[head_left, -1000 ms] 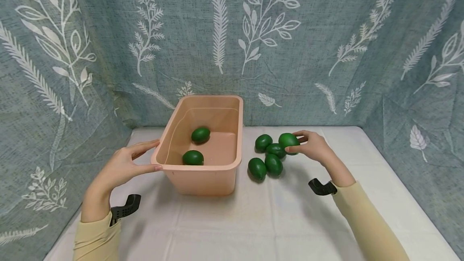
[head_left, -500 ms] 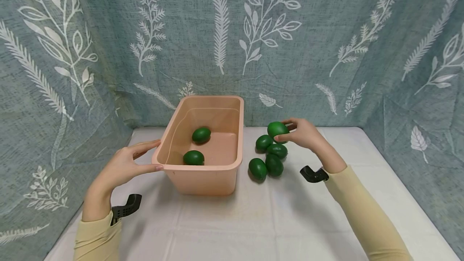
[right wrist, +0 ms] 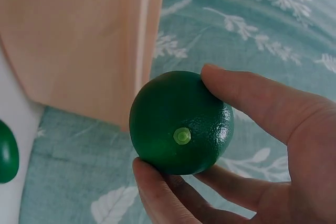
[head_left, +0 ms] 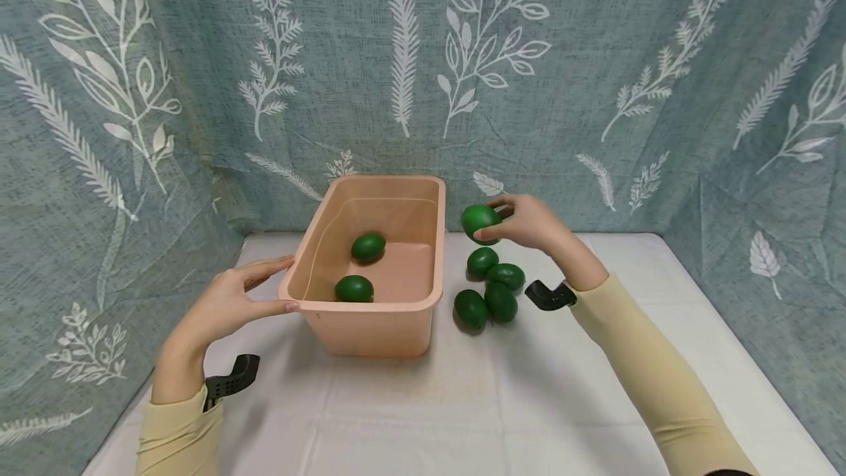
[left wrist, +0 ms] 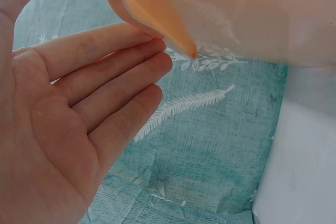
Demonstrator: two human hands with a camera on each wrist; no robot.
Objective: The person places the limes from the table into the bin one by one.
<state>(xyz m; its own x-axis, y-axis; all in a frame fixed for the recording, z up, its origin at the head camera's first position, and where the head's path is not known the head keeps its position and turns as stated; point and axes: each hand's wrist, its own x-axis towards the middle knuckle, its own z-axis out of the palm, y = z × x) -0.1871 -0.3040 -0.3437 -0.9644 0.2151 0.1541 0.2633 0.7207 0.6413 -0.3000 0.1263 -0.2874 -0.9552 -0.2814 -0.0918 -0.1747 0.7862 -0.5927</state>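
Observation:
My right hand point(head_left: 529, 222) pinches a glossy green lime point(right wrist: 176, 119) between thumb and fingers, raised above the table just right of the bin. Its pale stem button shows in the right wrist view. The peach plastic bin point(head_left: 370, 329) stands left of centre. Two limes lie inside it, one lime point(head_left: 368, 247) farther back and one lime point(head_left: 354, 289) near the front wall. With its fingers straight, my left hand point(head_left: 228, 303) touches the bin's rim at the near left corner, thumb toward the front. In the left wrist view, the fingertips point(left wrist: 161, 62) are right at the rim.
Several more limes point(head_left: 501, 302) sit in a loose cluster on the white tablecloth point(head_left: 423, 417), right of the bin. A blue-green curtain point(head_left: 370, 94) with white leaf prints surrounds the table at the back and sides.
My right hand has carried its lime up and leftward, from beside the cluster toward the bin's right rim. The left hand, the bin and the other limes stay in place.

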